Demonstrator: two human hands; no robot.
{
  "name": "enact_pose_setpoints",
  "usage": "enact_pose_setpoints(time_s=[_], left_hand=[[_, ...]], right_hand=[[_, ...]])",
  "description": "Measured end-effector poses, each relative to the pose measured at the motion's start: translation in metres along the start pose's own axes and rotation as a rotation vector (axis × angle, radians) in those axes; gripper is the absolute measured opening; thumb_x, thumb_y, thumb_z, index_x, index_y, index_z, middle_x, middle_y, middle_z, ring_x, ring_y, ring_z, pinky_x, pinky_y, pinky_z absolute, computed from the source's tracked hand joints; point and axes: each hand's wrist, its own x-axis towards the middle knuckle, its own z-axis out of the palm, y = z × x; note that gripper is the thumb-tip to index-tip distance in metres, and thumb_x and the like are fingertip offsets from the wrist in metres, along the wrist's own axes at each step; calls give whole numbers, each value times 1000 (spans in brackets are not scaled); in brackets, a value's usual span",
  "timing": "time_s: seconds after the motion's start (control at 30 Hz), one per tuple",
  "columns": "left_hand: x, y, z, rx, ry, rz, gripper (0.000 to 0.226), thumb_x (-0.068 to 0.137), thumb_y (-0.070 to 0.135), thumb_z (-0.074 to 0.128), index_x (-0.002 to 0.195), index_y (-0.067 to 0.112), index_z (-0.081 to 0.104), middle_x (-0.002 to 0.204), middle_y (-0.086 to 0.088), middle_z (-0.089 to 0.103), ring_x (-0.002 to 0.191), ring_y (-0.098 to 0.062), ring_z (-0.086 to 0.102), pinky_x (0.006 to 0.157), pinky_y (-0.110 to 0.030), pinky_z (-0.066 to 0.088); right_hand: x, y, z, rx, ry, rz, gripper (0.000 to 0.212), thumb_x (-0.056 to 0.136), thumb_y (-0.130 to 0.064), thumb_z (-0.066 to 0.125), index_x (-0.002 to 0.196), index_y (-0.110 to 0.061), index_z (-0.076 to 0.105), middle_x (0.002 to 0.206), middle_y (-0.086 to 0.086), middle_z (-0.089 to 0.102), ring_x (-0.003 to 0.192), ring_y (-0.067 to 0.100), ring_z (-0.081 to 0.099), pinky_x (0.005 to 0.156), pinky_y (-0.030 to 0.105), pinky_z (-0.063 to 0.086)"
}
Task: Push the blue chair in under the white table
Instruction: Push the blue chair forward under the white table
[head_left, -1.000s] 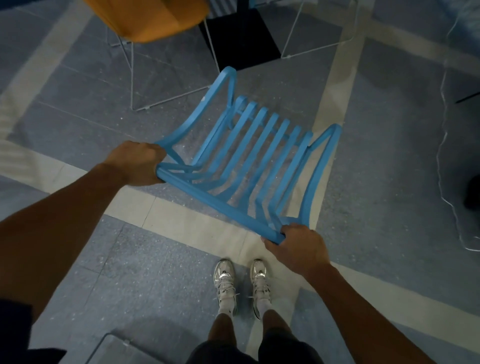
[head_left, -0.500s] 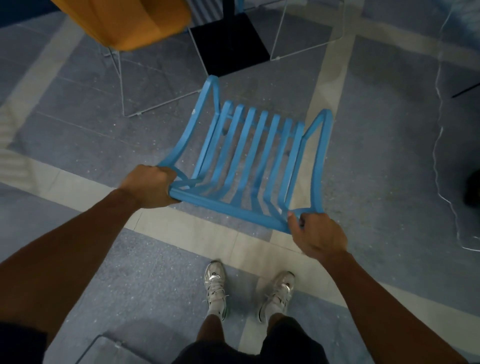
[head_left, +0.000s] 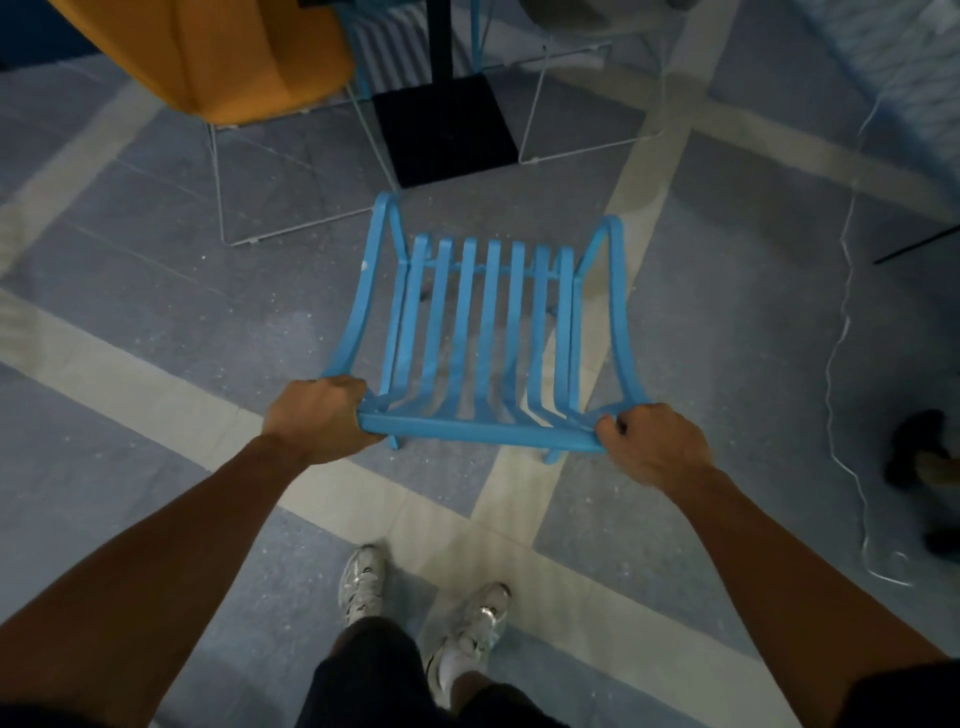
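Pushing straight ahead with both hands the same will keep the blue chair (head_left: 485, 332) from turning. The left hand (head_left: 317, 415) is closed tight around one end of the chair's top bar, and the right hand (head_left: 649, 447) is closed around the other end. The chair sits just in front of the hands, bright blue with long thin slats. Past it stands a black table base (head_left: 447, 130). Go slowly so the legs do not bump it.

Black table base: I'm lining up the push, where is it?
Head view, top centre: the black table base sits just beyond the blue chair, right of the orange chair.
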Motion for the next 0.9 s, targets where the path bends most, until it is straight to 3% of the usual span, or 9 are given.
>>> enact_pose_setpoints(time_s=[0.1, 0.3, 0.4, 0.5, 0.63, 0.8, 0.9], left_hand=[[9, 33, 1, -2, -27, -63, 46, 73, 79, 49, 79, 33, 46, 69, 8, 55, 65, -20, 66, 63, -34, 55], [35, 75, -4, -6, -51, -120, 52, 75, 80, 50, 83, 30, 51, 75, 5, 62, 70, -21, 69, 70, -38, 60], [53, 88, -7, -13, -25, -121, 56, 72, 84, 48, 81, 29, 50, 73, 7, 62, 66, -20, 67, 68, -38, 60], [66, 100, -5, -24, 55, -101, 55, 72, 80, 58, 78, 26, 50, 70, 4, 63, 61, -25, 68, 61, -37, 58], [85, 122, -7, -45, 50, -123, 50, 73, 80, 55, 79, 32, 44, 68, 10, 53, 59, -18, 66, 57, -32, 53], [103, 160, -5, -22, 40, -202, 51, 71, 79, 54, 83, 30, 51, 78, 6, 65, 66, -21, 69, 60, -34, 55], [106, 189, -2, -48, 40, -258, 50, 70, 79, 57, 82, 32, 44, 78, 5, 65, 66, -21, 70, 60, -34, 54]], right_hand=[[16, 26, -14, -20, 0, -13, 52, 79, -62, 29, 62, -22, 58, 61, -4, 52, 54, 13, 51, 56, 30, 38], [52, 60, -38, -69, -17, -5, 46, 85, -56, 38, 69, -20, 63, 61, -6, 47, 51, 9, 43, 58, 30, 38], [72, 73, -49, -86, -2, -29, 46, 85, -54, 37, 67, -20, 62, 60, -5, 48, 50, 10, 45, 51, 27, 34], [94, 86, -60, -104, -14, -66, 47, 86, -53, 37, 65, -20, 62, 58, -6, 52, 49, 6, 47, 44, 23, 29], [120, 106, -75, -124, -34, -80, 46, 83, -51, 36, 62, -20, 61, 60, -4, 56, 51, 9, 52, 44, 24, 31], [149, 139, -93, -142, -56, -133, 47, 84, -52, 36, 61, -19, 62, 61, -2, 58, 51, 10, 55, 45, 25, 35], [164, 163, -105, -146, -58, -182, 47, 85, -52, 39, 59, -20, 60, 59, -3, 58, 50, 9, 56, 46, 26, 38]])
